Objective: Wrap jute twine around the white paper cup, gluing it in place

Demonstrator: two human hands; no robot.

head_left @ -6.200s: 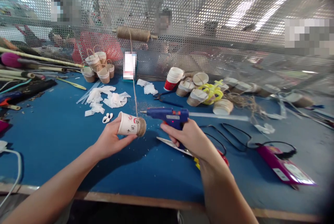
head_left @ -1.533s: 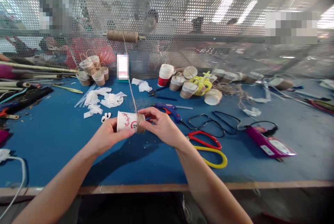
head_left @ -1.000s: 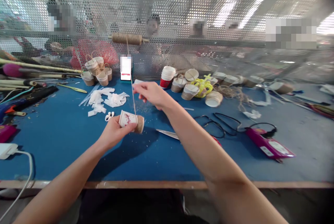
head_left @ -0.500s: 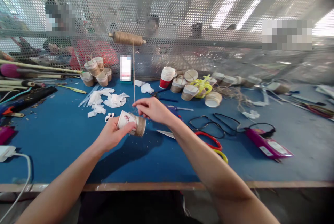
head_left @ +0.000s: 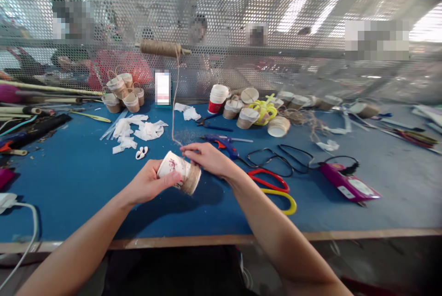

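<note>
A white printed paper cup (head_left: 169, 165) lies tilted on its side in my left hand (head_left: 148, 182), thumb across its wall. Brown twine (head_left: 191, 181) is wound round the end of the cup that points right. My right hand (head_left: 203, 158) is closed at that end, thumb and forefinger pinching the twine strand (head_left: 173, 118). From there the strand runs slackly up to a twine spool (head_left: 160, 48) on a stick at the mesh. The fingers of my right hand partly cover the wound end. Scissors with red and yellow handles (head_left: 269, 180) lie under my right forearm.
A blue glue gun (head_left: 224, 143) and pliers (head_left: 216, 126) lie behind my right hand. Twine-wrapped cups (head_left: 117, 89) stand back left, more at back right by stacked cups (head_left: 218, 98). White scraps (head_left: 151, 130), a phone (head_left: 163, 88) and a purple box (head_left: 348, 183) are on the table.
Both hands and the cup have shifted slightly right and down in view. The twine strand, taut and straight before, now hangs slack and curved. My right hand has come closer against the cup's wound end.
</note>
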